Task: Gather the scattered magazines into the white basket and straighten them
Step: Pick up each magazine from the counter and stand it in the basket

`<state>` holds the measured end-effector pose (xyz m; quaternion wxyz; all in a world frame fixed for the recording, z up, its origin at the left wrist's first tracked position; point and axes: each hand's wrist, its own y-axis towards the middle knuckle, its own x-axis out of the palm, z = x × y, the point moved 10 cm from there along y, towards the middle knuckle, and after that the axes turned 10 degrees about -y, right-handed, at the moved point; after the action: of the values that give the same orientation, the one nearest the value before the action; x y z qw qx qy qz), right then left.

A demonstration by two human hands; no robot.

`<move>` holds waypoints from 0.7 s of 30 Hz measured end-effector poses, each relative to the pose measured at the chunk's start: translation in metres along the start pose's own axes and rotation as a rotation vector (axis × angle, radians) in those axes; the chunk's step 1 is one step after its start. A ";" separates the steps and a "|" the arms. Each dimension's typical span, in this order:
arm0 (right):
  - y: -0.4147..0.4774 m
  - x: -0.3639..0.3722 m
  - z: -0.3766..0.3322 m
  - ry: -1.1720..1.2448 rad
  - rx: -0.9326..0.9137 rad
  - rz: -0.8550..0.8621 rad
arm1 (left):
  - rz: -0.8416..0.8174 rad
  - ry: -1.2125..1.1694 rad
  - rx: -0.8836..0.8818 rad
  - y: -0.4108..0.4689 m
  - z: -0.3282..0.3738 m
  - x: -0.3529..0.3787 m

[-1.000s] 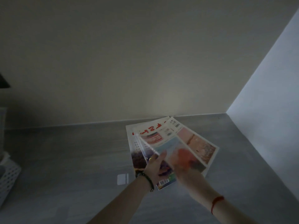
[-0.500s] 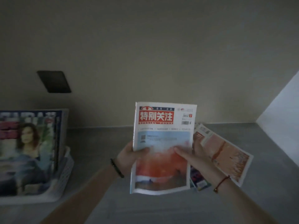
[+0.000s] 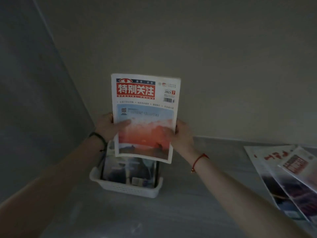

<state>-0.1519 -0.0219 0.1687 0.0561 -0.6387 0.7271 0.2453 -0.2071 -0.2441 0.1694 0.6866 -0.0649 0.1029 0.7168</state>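
- Two hands held a magazine (image 3: 145, 93) upright in the head view, cover toward the camera, red title block at the top.
- Left hand (image 3: 107, 127) gripped its left edge: the thumb lay flat across the cover, while the other fingers were hidden behind the pages.
- Right hand (image 3: 182, 134) gripped the right edge, thumb on the cover and blurred; how its other fingers lay could not be told.
- Basket (image 3: 127, 188), white, stood on the grey surface (image 3: 188, 212) just below the magazine.
- Basket copies (image 3: 130, 170) stood upright inside it, their tops behind the magazine's lower edge; contact could not be told.
- Loose magazines (image 3: 291, 177) lay fanned and overlapping at the right, well apart from the basket.
- Dark band (image 3: 97, 136) circled the left wrist, red cord (image 3: 199, 159) the right.
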 end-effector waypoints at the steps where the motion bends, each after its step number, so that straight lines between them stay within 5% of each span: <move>1: 0.002 0.015 0.000 0.020 0.021 -0.015 | 0.013 0.007 -0.020 0.004 -0.010 -0.011; 12: -0.027 0.111 0.073 -0.158 0.299 -0.209 | -0.069 0.174 -0.201 0.001 -0.120 -0.037; 21: -0.033 0.111 0.091 -0.245 0.347 -0.153 | 0.022 0.337 -0.168 0.003 -0.138 -0.045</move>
<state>-0.1611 -0.0847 0.0362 0.2715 -0.6381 0.6958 0.1870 -0.2148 -0.3205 0.0465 0.6439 -0.2400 0.1567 0.7094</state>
